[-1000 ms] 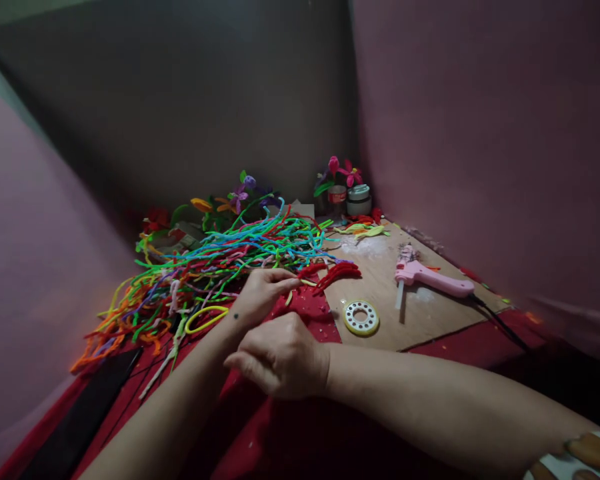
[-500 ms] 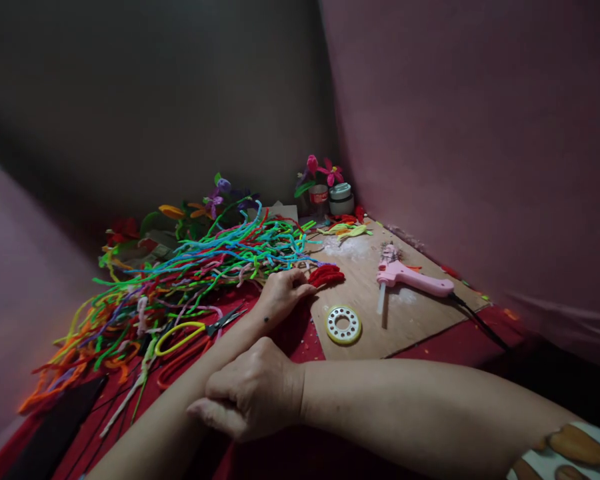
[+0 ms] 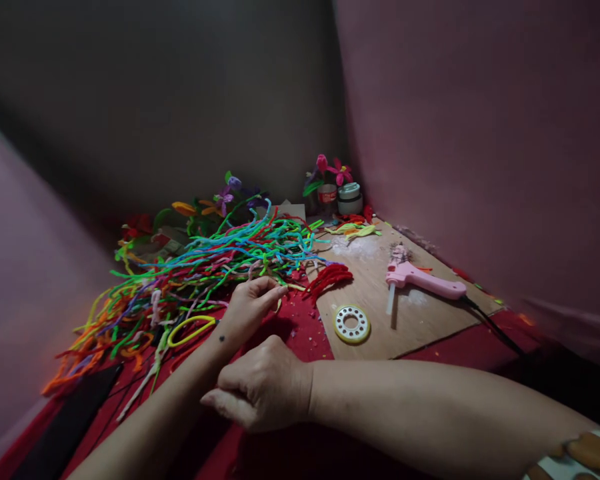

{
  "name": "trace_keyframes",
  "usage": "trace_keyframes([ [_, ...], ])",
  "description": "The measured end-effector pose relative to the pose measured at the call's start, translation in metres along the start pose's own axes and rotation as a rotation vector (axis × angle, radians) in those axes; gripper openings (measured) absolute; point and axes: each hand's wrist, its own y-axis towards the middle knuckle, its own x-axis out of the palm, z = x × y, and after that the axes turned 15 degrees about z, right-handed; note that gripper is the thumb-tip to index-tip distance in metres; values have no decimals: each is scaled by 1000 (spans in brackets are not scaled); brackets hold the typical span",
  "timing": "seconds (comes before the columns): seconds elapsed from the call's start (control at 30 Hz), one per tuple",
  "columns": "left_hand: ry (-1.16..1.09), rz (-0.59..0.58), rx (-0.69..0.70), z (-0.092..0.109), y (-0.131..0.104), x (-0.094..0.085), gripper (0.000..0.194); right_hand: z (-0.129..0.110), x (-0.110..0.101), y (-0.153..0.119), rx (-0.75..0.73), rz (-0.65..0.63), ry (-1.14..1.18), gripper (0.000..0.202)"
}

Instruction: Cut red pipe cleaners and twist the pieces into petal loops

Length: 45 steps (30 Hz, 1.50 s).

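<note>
My left hand [image 3: 257,299] is closed in a pinch at the edge of the pipe cleaner pile. A thin pale-yellow strip [image 3: 296,287], seemingly a short piece of pipe cleaner, sticks out from its fingertips. Just right of these fingers lies a bundle of red pipe cleaners [image 3: 330,277], partly on the wooden board [image 3: 425,330]. Nearer to me, my right hand [image 3: 265,387] is curled closed beside my left forearm; whatever it may hold is hidden. Scissors with a yellow handle [image 3: 190,328] lie partly covered by my left arm.
Multicoloured pipe cleaners [image 3: 230,247] spread over the red cloth [image 3: 305,333] at left. On the board are a yellow-rimmed spool [image 3: 352,325] and a pink glue gun [image 3: 425,280] with its cord trailing right. Pipe cleaner flowers [image 3: 337,170] and a lidded jar [image 3: 350,198] stand behind.
My left hand has drawn back left and toward me, away from the red bundle, which now lies free. The pale strip shows at its fingertips. My right hand stays closed; the view has shifted slightly.
</note>
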Motion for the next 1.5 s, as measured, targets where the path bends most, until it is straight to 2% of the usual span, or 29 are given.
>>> trace_keyframes([
  [0.1, -55, 17, -97, -10, -13, -12, 27, -1, 0, -2, -39, -6, 17, 35],
  [0.23, -144, -15, -191, -24, -27, -12, 27, 0, 1, -7, -98, 24, -4, 35],
  [0.33, -145, -69, -127, -29, -30, -8, 26, -2, 2, -7, -185, 14, 9, 33],
  [0.4, -146, -91, -84, -32, -30, -8, 27, -4, 3, -3, -187, -14, 33, 32],
  [0.53, -241, -111, -123, -40, -27, -10, 28, -6, 7, 4, -171, -81, 69, 33],
  [0.67, -332, -84, -195, -47, -28, -11, 28, 1, 13, -1, -188, -87, 43, 35],
  [0.77, -374, -39, -236, -42, -30, -14, 27, 7, 12, -6, -151, -54, 14, 35],
  [0.83, -375, 23, -205, -35, -27, -22, 25, 8, 10, -8, -100, -53, 17, 35],
  [0.93, -206, 149, -28, -28, -10, -47, 21, 6, 8, -8, -38, -56, 48, 36],
  [1.03, 346, 406, 269, -33, 20, -79, 24, 4, 9, -8, -35, -63, 73, 37],
  [1.1, 485, 459, 309, -42, 41, -97, 21, 4, 10, -8, -37, -67, 80, 36],
  [1.17, 609, 496, 337, -52, 60, -108, 22, 5, 10, -8, -23, -69, 88, 35],
  [1.3, 809, 474, 382, -66, 81, -109, 22, 7, 11, -8, 12, -49, 116, 35],
  [1.5, 1004, 492, 398, -69, 90, -98, 25, 9, 10, -6, 54, -45, 140, 35],
])
